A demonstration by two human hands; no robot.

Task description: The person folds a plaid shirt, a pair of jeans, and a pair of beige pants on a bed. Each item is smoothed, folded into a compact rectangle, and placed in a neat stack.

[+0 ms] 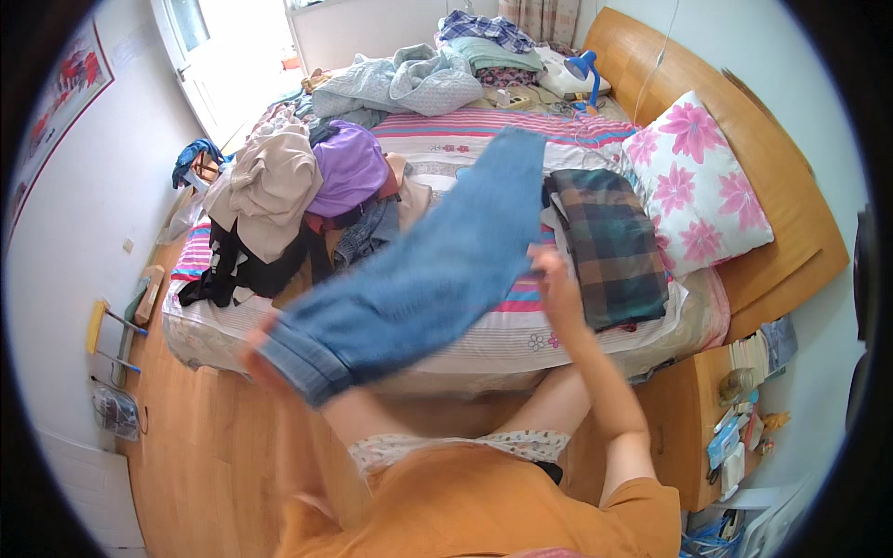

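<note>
A pair of blue denim jeans stretches slantwise in the air above the near side of the bed, blurred by motion. My left hand grips its lower left end, at a broad band, with most of the fingers hidden behind the denim. At the right edge of the jeans, my right hand pinches a bit of the cloth. The far end of the denim hangs over the striped bed sheet. Just right of my right hand lies a folded dark plaid garment on top of other folded cloth.
Rumpled clothes make a heap at the bed's left, with a beige garment and a purple garment. A floral pillow leans on the wooden headboard. Behind are a pale quilt and a blue desk lamp. A cluttered nightstand stands at right.
</note>
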